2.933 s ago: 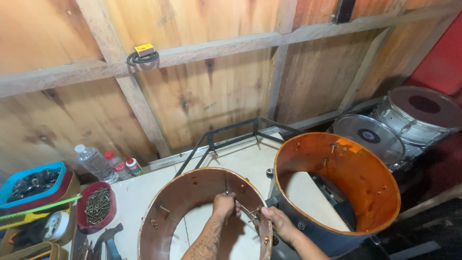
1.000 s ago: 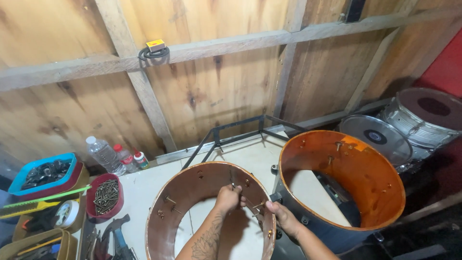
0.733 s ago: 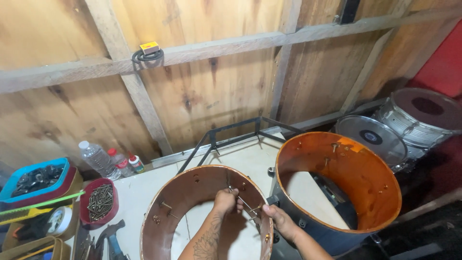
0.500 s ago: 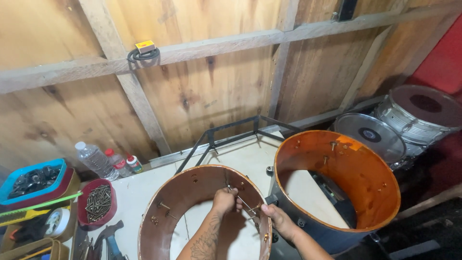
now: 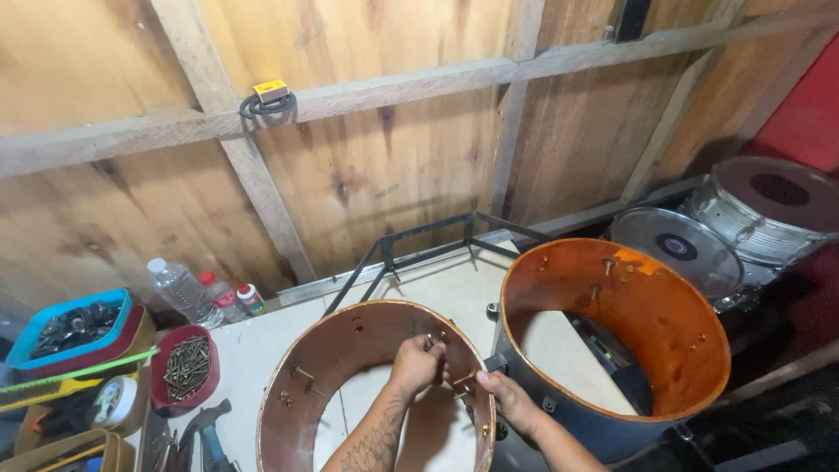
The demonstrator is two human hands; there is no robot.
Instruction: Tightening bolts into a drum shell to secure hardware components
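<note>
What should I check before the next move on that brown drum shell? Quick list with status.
1. Left hand on the hardware inside the brown drum shell: ok, fingers closed on a small metal piece at the shell's inner wall.
2. Right hand bracing the shell from outside: ok, it rests at the rim beside the left hand.
3. Shell flat on the white table: ok, as far as the view shows.
4. Orange drum shell apart from the hands: ok, but it stands close beside the brown one.
5. Tray of screws near: ok, to the left on the table.
6. Fastener tightness: cannot tell.
</note>
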